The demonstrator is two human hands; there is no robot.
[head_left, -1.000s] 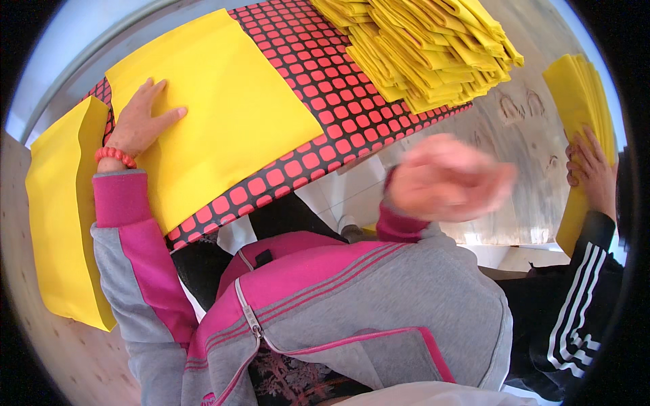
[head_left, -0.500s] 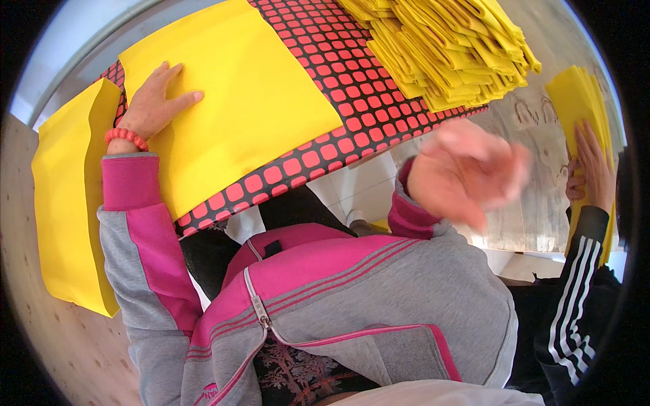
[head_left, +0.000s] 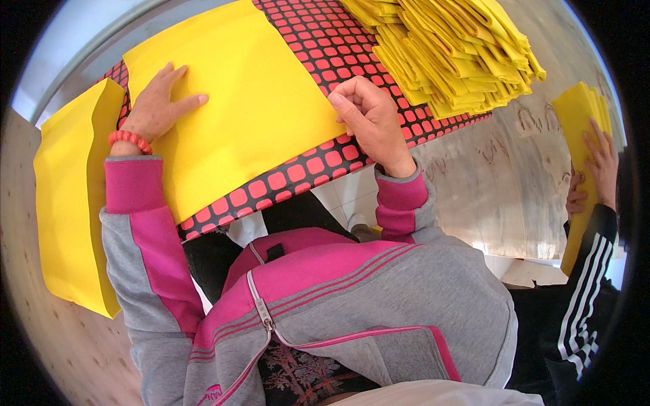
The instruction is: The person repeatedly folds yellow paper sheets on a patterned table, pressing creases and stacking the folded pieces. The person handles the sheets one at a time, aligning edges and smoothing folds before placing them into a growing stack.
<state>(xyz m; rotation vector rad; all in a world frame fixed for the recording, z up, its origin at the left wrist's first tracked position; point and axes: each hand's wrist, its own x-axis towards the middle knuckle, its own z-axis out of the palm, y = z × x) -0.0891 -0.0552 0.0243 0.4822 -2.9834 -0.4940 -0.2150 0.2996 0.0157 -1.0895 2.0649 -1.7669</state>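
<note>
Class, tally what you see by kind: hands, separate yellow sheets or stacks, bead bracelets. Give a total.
Hands: 4 (left hand, right hand, co-worker's two)
Yellow sheets or stacks: 4 ()
Bead bracelets: 1
Total: 9

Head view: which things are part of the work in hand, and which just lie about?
In hand: yellow sheet under left hand and right hand; red-and-black mat.
Lying about: folded yellow pile; hanging yellow sheet; a co-worker's yellow stack.

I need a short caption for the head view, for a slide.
Left hand flat on a yellow sheet, right hand at its edge, on a red-and-black mat.
</note>
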